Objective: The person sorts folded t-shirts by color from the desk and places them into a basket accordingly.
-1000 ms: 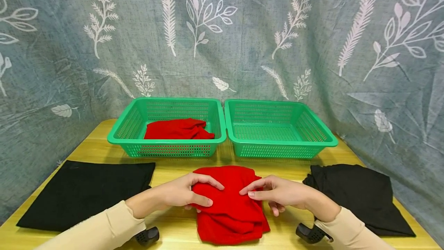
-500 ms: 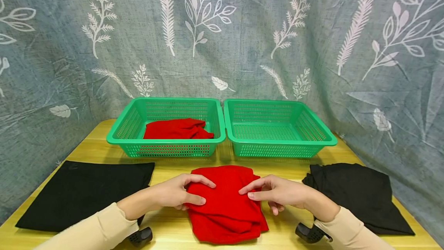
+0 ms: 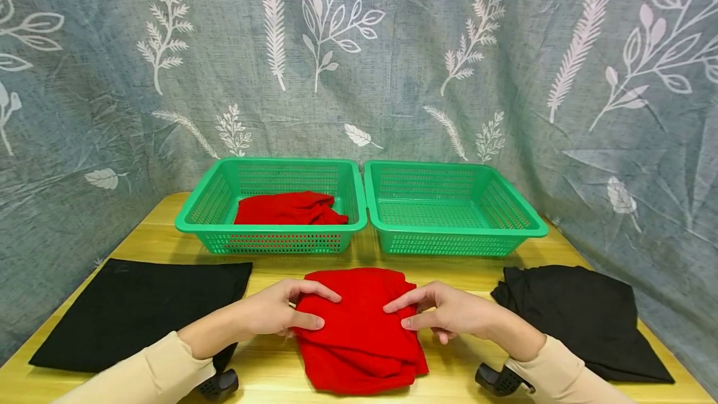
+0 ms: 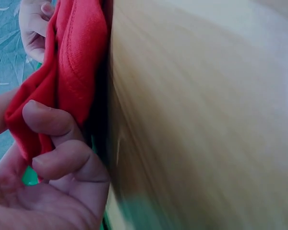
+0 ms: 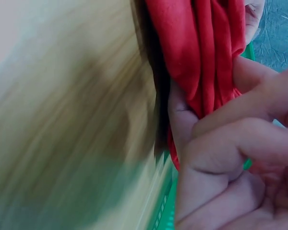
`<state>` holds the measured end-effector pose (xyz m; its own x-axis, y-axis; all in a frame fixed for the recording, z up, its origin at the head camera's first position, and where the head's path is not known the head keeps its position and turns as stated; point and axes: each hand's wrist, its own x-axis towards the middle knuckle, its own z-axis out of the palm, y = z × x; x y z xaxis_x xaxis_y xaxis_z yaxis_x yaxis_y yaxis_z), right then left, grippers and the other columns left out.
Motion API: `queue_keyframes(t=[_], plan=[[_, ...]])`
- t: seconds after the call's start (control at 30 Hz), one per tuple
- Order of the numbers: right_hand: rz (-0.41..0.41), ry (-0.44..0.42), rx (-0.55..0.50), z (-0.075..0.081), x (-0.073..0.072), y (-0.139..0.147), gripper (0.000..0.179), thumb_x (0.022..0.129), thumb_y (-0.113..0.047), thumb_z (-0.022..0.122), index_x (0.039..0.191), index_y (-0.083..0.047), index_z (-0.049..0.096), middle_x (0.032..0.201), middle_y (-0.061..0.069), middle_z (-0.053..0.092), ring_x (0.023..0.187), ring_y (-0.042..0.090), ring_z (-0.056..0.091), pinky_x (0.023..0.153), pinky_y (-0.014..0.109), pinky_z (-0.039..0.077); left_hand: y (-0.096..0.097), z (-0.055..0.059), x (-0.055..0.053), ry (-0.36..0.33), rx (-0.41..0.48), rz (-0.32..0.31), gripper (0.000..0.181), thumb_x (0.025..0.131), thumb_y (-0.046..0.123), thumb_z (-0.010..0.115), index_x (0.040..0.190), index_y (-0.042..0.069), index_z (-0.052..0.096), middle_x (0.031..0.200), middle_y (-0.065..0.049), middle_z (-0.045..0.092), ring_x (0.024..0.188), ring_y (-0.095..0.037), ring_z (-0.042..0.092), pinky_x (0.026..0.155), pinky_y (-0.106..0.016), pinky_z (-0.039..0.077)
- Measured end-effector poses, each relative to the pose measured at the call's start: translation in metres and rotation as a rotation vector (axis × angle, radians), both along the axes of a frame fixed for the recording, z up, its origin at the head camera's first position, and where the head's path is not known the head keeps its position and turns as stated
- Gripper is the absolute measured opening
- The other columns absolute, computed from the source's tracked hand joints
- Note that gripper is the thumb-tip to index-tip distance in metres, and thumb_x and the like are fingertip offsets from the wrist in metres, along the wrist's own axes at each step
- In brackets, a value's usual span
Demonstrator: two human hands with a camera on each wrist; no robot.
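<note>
Your left hand (image 3: 280, 310) and right hand (image 3: 445, 312) pinch opposite sides of the folded red cloth (image 3: 361, 329) at the near middle of the wooden table (image 3: 269, 363). A flat black cloth (image 3: 140, 310) lies to its left, a rumpled black cloth (image 3: 572, 317) right. Beyond, a green basket (image 3: 269, 229) holding red fabric (image 3: 286, 209) adjoins a second green basket (image 3: 449, 244), before a leaf-print curtain (image 3: 392, 108).

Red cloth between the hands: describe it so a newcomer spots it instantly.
Find the two green baskets on the wooden table. Nearer the viewer, the left hand and right hand grip the red cloth. It's the only red piece outside the baskets, with black cloths on either side.
</note>
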<state>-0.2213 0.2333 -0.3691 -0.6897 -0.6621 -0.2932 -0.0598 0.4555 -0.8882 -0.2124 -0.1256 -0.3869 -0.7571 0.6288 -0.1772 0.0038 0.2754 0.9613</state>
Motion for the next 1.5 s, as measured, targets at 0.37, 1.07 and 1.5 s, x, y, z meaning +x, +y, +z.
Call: queue_keyframes(t=[0.37,1.07,1.5], plan=[[-0.013,0.112,0.018,0.011,0.002,-0.006,0.038,0.103,-0.018,0.073,0.142,-0.018,0.072,0.139,0.012,0.069,0.046,0.008,0.042,0.052,0.02,0.045,-0.008,0.014,0.003,0.093,-0.015,0.024,0.044,0.098,0.01,0.078,0.141,0.015,0.07,0.092,-0.005,0.059,0.056,-0.014,0.034,0.052,-0.021,0.035],[-0.032,0.294,0.057,0.064,0.004,-0.019,0.04,0.102,-0.024,0.075,0.141,-0.024,0.073,0.13,0.007,0.076,0.044,0.013,0.037,0.049,0.025,0.042,-0.031,0.063,0.007,0.336,-0.098,0.023,0.046,0.099,0.018,0.079,0.144,0.017,0.07,0.072,-0.001,0.059,0.059,-0.014,0.049,0.057,-0.025,0.046],[-0.065,0.35,0.064,0.084,-0.004,-0.025,0.04,0.102,-0.027,0.076,0.142,-0.029,0.072,0.112,0.005,0.074,0.048,0.013,0.04,0.051,0.027,0.044,-0.041,0.076,0.002,0.391,-0.063,0.045,0.045,0.101,0.017,0.076,0.145,0.016,0.067,0.072,-0.001,0.056,0.061,-0.015,0.05,0.06,-0.028,0.051]])
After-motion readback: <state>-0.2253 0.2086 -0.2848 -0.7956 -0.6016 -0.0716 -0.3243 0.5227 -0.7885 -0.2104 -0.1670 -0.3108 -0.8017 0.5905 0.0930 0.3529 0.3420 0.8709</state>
